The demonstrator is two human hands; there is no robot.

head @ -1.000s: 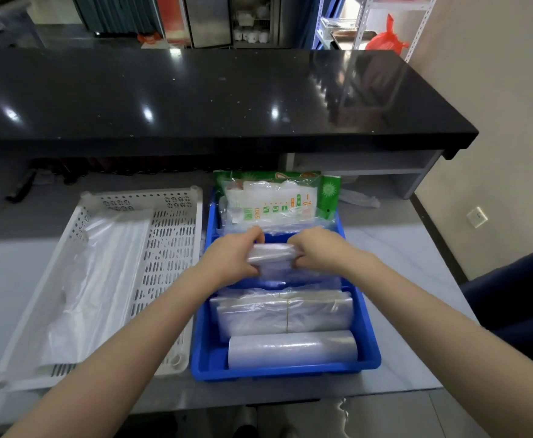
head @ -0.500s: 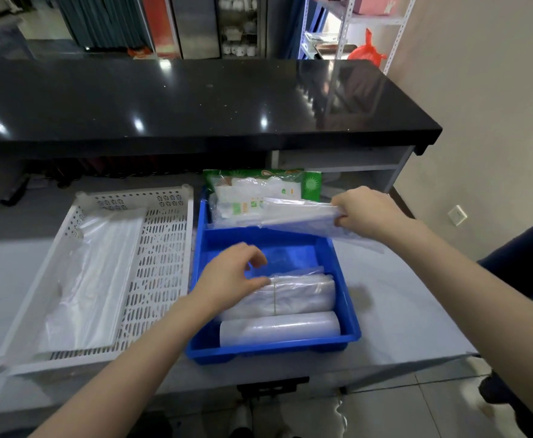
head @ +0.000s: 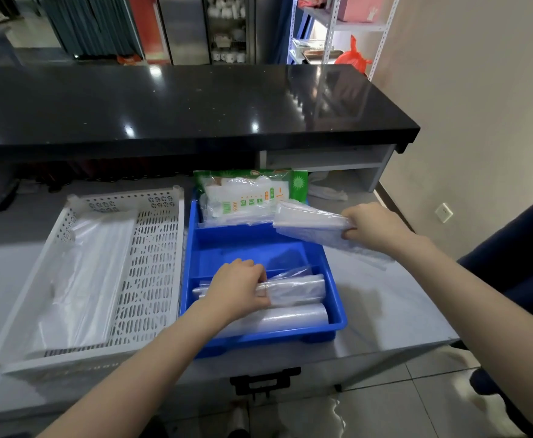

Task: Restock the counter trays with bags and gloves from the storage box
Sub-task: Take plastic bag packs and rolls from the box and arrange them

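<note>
Head view. Left hand [head: 238,287] is curled down over a banded bundle of clear bags [head: 293,287] in the near part of the blue tray [head: 334,298], fingers closed on the bundle's left half; the bundle's right half sticks out past the fingertips. A roll of clear bags [head: 290,320] lies just nearer the person than that hand, touching the tray's front wall, its left end hidden under the wrist.

Right hand [head: 374,227] is closed on a folded stack of clear plastic bags [head: 309,224], thumb and fingers pinching its right end. The stack is held in the air over the tray's far right corner, extending left from the hand; a loose flap hangs below the wrist over the grey counter [head: 385,298].

A green-printed pack of gloves [head: 252,196] sits beyond both hands, leaning at the tray's far end, just left of the held stack. The tray compartment between the two hands shows bare blue floor.

White perforated basket [head: 151,279] stands just left of the left forearm, beside the blue tray, with a clear plastic sheet [head: 85,279] lying in its left part.
</note>
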